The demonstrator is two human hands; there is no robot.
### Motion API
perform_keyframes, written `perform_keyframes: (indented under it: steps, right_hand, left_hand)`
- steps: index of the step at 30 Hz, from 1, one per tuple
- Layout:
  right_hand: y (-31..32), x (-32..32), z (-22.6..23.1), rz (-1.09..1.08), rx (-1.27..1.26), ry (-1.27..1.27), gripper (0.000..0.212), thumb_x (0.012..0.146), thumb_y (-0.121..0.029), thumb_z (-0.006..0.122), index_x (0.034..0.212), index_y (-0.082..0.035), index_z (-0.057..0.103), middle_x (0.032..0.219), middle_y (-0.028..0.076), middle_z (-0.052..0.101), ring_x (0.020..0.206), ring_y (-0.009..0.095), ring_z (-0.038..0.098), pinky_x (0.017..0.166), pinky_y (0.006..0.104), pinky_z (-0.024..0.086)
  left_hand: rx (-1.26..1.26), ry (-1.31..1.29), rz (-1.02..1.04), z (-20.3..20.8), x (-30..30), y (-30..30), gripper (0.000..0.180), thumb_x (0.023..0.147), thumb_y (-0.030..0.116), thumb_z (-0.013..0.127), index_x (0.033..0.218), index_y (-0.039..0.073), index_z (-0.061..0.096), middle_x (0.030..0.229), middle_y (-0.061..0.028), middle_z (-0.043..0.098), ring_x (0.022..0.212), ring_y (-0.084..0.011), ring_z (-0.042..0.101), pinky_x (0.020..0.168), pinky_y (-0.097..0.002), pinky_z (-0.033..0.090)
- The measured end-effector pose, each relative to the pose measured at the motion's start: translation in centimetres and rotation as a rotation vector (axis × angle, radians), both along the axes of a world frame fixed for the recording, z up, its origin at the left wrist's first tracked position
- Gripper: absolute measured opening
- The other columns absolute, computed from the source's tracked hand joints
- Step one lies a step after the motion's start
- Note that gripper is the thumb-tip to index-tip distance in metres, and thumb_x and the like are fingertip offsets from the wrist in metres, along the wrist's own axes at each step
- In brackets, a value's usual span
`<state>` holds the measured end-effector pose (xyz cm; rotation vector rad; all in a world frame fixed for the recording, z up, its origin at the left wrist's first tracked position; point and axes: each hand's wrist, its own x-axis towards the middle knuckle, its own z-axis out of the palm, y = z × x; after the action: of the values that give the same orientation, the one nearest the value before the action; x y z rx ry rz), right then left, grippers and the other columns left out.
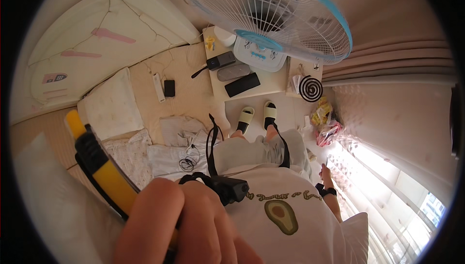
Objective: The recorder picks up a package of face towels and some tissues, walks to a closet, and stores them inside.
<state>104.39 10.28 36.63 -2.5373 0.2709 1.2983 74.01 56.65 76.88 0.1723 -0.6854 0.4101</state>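
Observation:
Close up at the lower left, my left hand (179,220) is closed, its bent fingers wrapped round a long yellow-and-black tool (114,181) shaped like a utility knife. A ridged black part shows near its yellow upper end; no blade is visible, and the hand hides its lower end. Beside the fingers is a black box-shaped device (230,189) with black straps. Low on the right, my right hand (325,172) is far smaller in view, with a black band (325,190) on the wrist. Its fingers are closed round something thin and dark that is too small to name.
A fan (271,17) with a blue rim rises ahead over a small table (264,87) bearing dark cases. Left of my legs lies a bed (193,63) with bedding and a coiled black cable (188,164). A black mosquito coil (310,88) and bright curtains (368,201) are right.

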Motion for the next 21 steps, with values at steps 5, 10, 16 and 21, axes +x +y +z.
perform_keyframes:
  steps: [5,10,16,21]
  right_hand:
    - [4.9,5.8,-2.6,0.544,0.151,-0.177,0.047,0.081,-0.045,0.041,0.062,-0.003,0.05,0.047,0.007,0.047,0.042,0.017,0.047,0.043,0.03,0.037]
    - [19.1,6.5,1.2,0.763,0.38,-0.339,0.041,0.08,-0.041,0.043,0.081,-0.001,0.054,0.064,0.019,0.056,0.064,0.035,0.055,0.058,0.0413,0.041]
    - [30.8,5.5,4.1,1.061,0.334,-0.352,0.032,0.083,-0.034,0.041,0.086,-0.003,0.051,0.075,0.019,0.058,0.075,0.036,0.055,0.063,0.0442,0.043]
    - [37.4,4.0,-0.6,1.16,0.397,-0.297,0.024,0.083,-0.023,0.043,0.092,-0.003,0.052,0.086,0.018,0.055,0.085,0.033,0.054,0.064,0.0425,0.047]
  left_hand:
    - [0.027,-0.087,-0.069,0.3,2.8,-0.8,0.017,0.09,0.03,0.028,0.1,0.018,0.034,0.084,-0.0087,0.051,0.071,-0.0193,0.053,0.07,-0.0585,0.031]
    - [0.038,-0.029,0.102,1.2,4.6,-2.7,0.018,0.09,0.029,0.027,0.101,0.017,0.033,0.086,-0.0101,0.051,0.072,-0.0202,0.052,0.068,-0.0618,0.033]
    - [-0.026,0.005,0.222,1.3,4.8,-4.3,0.021,0.09,0.033,0.025,0.102,0.017,0.032,0.086,-0.0113,0.05,0.074,-0.0211,0.052,0.066,-0.0642,0.036]
    - [-0.241,0.299,0.589,-1.1,3.7,-6.0,0.027,0.09,0.031,0.026,0.108,0.013,0.034,0.078,-0.0072,0.05,0.064,-0.0177,0.054,0.063,-0.0642,0.04]
